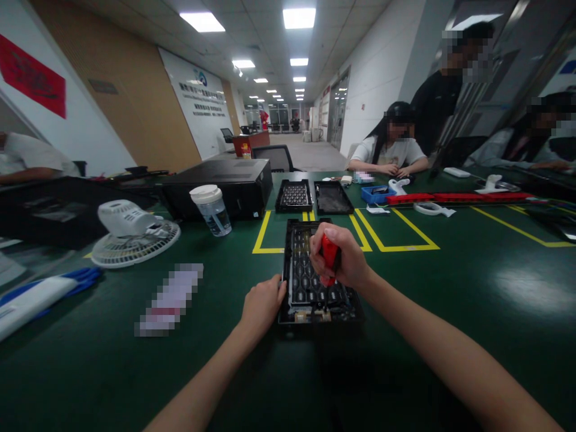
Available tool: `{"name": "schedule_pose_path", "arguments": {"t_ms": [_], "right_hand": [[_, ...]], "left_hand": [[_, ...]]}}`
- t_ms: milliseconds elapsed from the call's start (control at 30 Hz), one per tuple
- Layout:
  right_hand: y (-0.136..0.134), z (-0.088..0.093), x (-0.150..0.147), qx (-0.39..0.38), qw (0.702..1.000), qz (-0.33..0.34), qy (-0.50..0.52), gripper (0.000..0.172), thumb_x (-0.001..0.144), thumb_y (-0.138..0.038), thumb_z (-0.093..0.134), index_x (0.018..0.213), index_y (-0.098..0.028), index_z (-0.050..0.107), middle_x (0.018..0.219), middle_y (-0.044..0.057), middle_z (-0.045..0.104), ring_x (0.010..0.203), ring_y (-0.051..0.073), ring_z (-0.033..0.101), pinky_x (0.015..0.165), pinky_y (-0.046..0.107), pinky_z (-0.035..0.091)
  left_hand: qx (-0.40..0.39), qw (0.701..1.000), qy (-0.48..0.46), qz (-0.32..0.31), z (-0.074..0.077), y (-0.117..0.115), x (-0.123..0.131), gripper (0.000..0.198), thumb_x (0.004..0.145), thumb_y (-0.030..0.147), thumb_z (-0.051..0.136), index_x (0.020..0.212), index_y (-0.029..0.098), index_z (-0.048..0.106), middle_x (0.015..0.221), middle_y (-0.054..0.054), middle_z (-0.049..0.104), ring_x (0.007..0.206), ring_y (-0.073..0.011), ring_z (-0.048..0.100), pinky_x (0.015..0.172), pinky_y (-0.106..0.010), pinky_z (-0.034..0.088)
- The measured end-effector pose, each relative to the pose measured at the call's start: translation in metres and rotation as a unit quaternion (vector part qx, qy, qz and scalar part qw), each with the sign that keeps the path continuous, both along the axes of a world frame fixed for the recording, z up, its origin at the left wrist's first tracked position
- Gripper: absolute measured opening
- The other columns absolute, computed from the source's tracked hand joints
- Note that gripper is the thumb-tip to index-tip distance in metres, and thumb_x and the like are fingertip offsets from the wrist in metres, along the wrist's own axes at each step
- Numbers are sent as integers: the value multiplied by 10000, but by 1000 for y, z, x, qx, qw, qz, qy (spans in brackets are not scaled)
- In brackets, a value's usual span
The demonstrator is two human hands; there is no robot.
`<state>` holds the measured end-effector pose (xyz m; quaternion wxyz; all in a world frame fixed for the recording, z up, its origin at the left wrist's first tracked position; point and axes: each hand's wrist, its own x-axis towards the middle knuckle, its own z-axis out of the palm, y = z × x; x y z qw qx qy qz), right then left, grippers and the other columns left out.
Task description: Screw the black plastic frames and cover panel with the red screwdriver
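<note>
A black plastic case (287, 255) with rows of rounded cells inside lies on the green table in front of me. My left hand (262, 303) grips its left edge near the front corner, fingers mostly hidden from above. Wrapped around the red handle of a screwdriver (330, 255), my right hand (348, 255) is closed above the case's right half. The screwdriver points down toward the near end of the case, where a pale part and dark wires show. Whether its tip touches a screw is too small to tell.
Beyond the case lie a black tray with cells (294, 207) and a second black tray (333, 198). A lidded water cup (211, 210), white fan (135, 240) and large black box (220, 180) stand left. Right are a blue bin (377, 195) and several seated or standing people.
</note>
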<state>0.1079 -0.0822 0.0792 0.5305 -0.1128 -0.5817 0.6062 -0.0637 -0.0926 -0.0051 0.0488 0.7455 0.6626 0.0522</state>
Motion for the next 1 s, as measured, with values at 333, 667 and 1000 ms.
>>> {"name": "schedule_pose_path", "arguments": {"t_ms": [333, 667, 1000], "right_hand": [[-5, 2, -3, -4, 995, -102, -10, 248, 858, -301, 403, 691, -149, 507, 459, -50, 457, 284, 49, 357, 275, 158, 295], [-10, 2, -8, 0, 978, -207, -24, 263, 870, -324, 413, 680, -160, 493, 472, -59, 445, 295, 39, 374, 268, 135, 261], [-20, 3, -14, 7, 955, -296, -22, 272, 882, -333, 413, 670, -170, 464, 490, -66, 422, 305, 32, 352, 271, 140, 250]], "left_hand": [[15, 1000, 8, -6, -4, 2, -1, 336, 897, 391, 284, 1045, 239, 545, 844, -55, 678, 773, -198, 647, 657, -273, 451], [6, 1000, 4, -3, -1, 1, 0, 345, 900, 392, 288, 1070, 226, 538, 872, -62, 676, 795, -189, 643, 668, -263, 448], [16, 1000, 3, -9, -5, 2, -1, 339, 899, 397, 276, 1033, 236, 542, 846, -49, 674, 764, -191, 643, 646, -269, 449]]}}
